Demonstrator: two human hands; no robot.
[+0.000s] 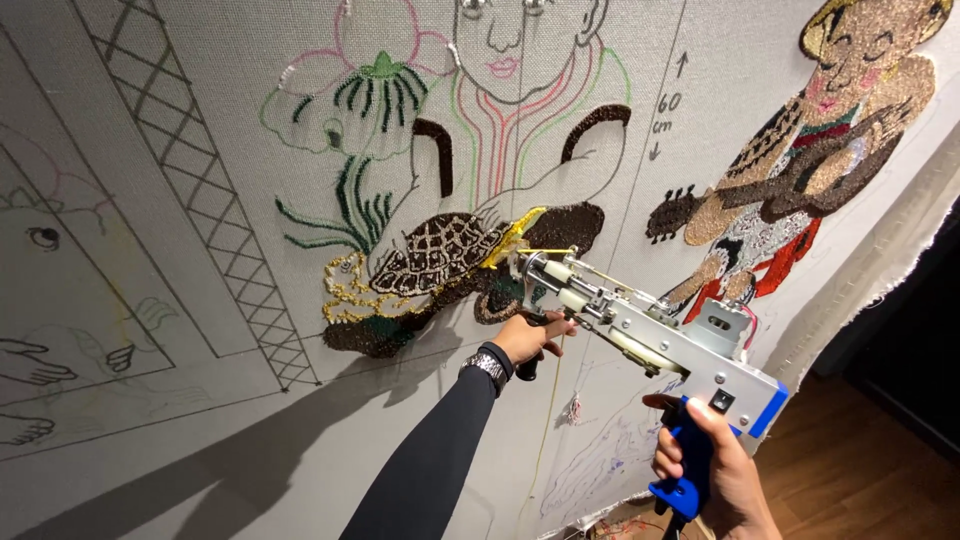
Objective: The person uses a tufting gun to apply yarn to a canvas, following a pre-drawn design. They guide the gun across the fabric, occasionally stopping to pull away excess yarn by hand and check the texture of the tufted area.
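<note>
Head view shows 2 hands on a tufting gun (640, 325) pressed to the stretched cloth (200, 420); left hand (530, 338) closed around its front grip, right hand (705, 465) wrapped around the blue handle (690, 470); its tip meets yellow tufting (512, 238) beside the turtle figure (440, 255).

I see the tufting gun (640, 330) pressed nose-first against the stretched cloth (200, 150). My left hand (530, 338) sits at its nine o'clock; my right hand (715, 470) grips the handle at five o'clock, nearer me.

Tufting gun (640, 330) tip hid behind yarn; right hand (715, 470) cut off btm edge.
</note>
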